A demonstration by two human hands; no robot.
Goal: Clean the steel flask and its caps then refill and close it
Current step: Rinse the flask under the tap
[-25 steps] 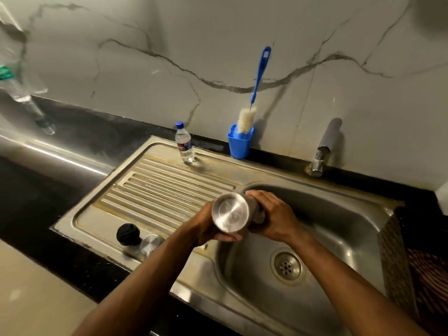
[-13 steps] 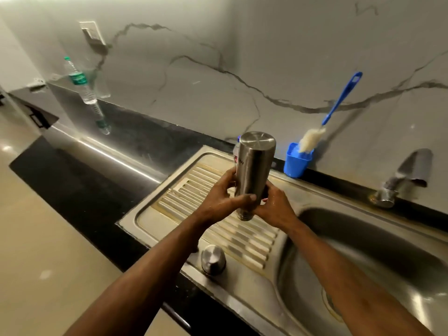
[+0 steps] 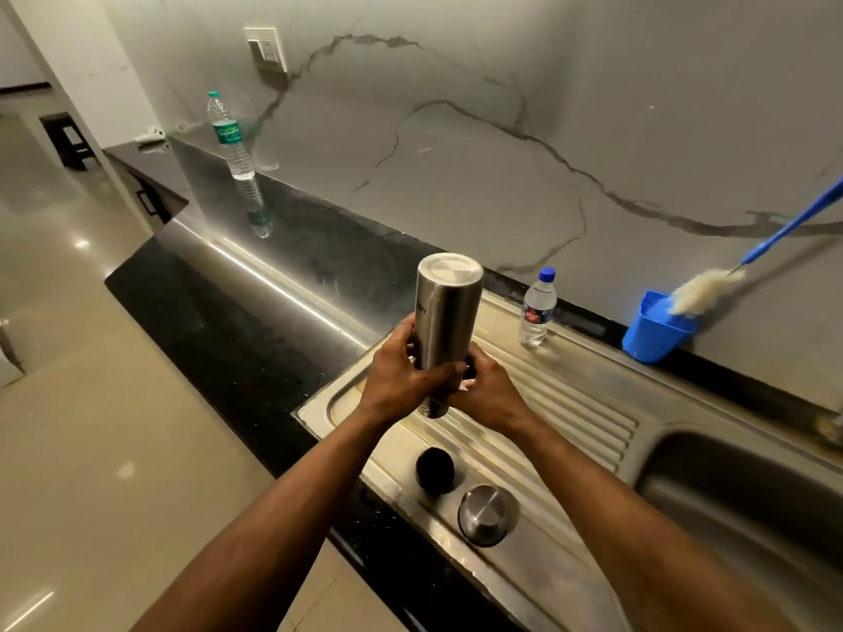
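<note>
Swung leftward, inverted flask (image 3: 444,326) gripped between left hand (image 3: 401,380) and right hand (image 3: 488,394).

Lighting: dim, warm indoor. Glare: bright streak along the black countertop (image 3: 255,275) left of the left hand (image 3: 401,380). Edges: wide-angle bending; bottle brush (image 3: 711,285) far right, soft.

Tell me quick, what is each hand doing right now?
Left hand: grips the steel flask, held upside down.
Right hand: holds the same flask near its lower end.

Steel flask (image 3: 447,321) inverted over the drainboard — black cap (image 3: 434,469), steel cap (image 3: 484,514) nearer.
</note>
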